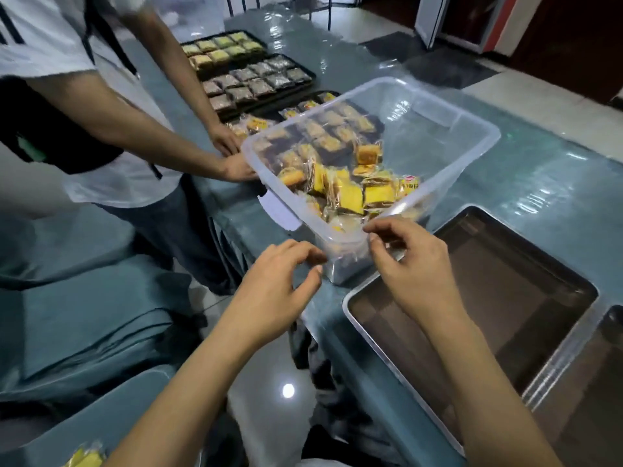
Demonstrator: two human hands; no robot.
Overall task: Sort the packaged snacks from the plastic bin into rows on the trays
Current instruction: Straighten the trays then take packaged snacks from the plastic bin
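Nearest the camera, the wearer's two forearms reach forward over the edge of the bench (556,170), which is wrapped in glossy blue-green plastic. The left hand (276,281) hovers just short of the near corner of the clear plastic bin (465,129), fingers curled and spread, gripping nothing. The right hand (411,264) sits at that same corner, thumb and forefinger pinched toward the rim; whether they actually touch the plastic cannot be told from the blur. Both hands seem placed to steady or pull the bin closer, a guess from their position at its lip.

The bin lies tilted, its far side raised, so the packaged snacks (354,190) have slid into a yellow heap at the low near end, within easy reach. A second person stands at the left, one hand (239,168) pressed to the bin's far-left wall, probably holding it at that tilt.

Just right of the bin, an empty metal tray (371,335) waits close by, likely the next one to fill. Beyond the bin, three dark trays carry finished rows: orange packets (259,124), then dark ones (256,84), then pale green ones (222,50) farthest off. So sorting looks well along, with the bin's remaining heap still to lay out.
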